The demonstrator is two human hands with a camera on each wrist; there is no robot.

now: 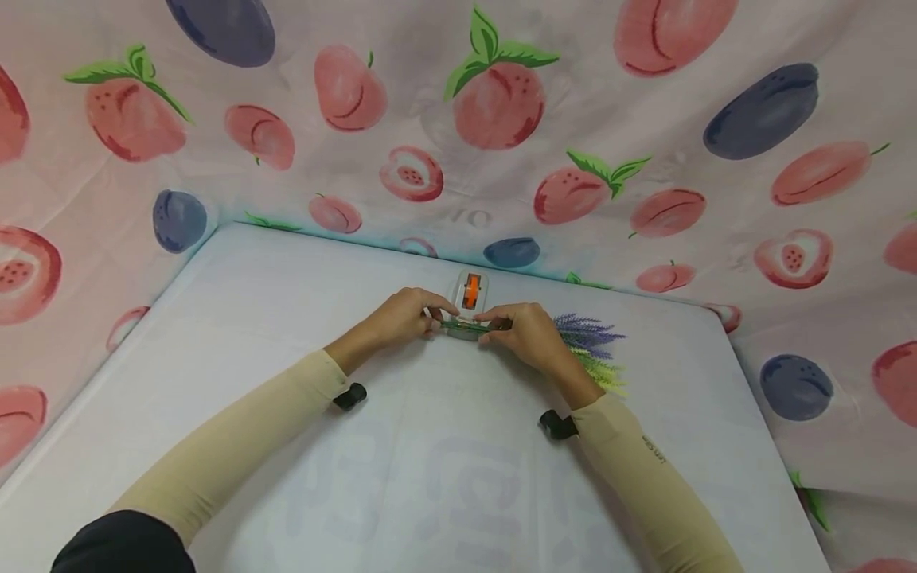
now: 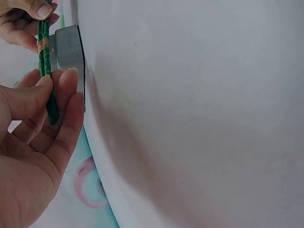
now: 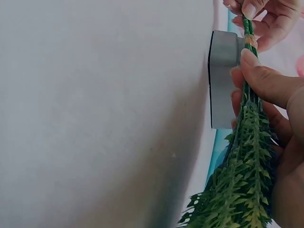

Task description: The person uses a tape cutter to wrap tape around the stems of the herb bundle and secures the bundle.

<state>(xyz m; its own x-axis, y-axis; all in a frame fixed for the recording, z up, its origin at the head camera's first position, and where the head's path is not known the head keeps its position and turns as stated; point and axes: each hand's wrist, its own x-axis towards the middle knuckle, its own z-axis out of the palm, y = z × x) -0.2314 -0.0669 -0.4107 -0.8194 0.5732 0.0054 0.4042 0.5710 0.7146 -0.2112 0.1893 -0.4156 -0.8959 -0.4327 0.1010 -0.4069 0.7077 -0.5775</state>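
Observation:
A bunch of artificial lavender [image 1: 589, 333], with purple and yellow-green sprigs, is held crosswise over a grey tape dispenser [image 1: 481, 283]. My left hand [image 1: 403, 317] pinches the green stems near their cut end, thumb against fingers, as the left wrist view shows. Closer to the sprigs, my right hand [image 1: 532, 336] grips the stems between thumb and fingers, with the flowers [image 3: 242, 171] hanging out past its palm side. A brownish band [image 2: 43, 45] wraps the stems between the two hands. The dispenser carries an orange wheel [image 1: 472, 291]; its front is partly hidden by the stems.
The white table [image 1: 322, 446] spreads in front of the hands. A fruit-patterned cloth [image 1: 430, 95] hangs behind the table's back edge and along both sides. Black wrist cameras [image 1: 349, 396] sit at the sleeve cuffs.

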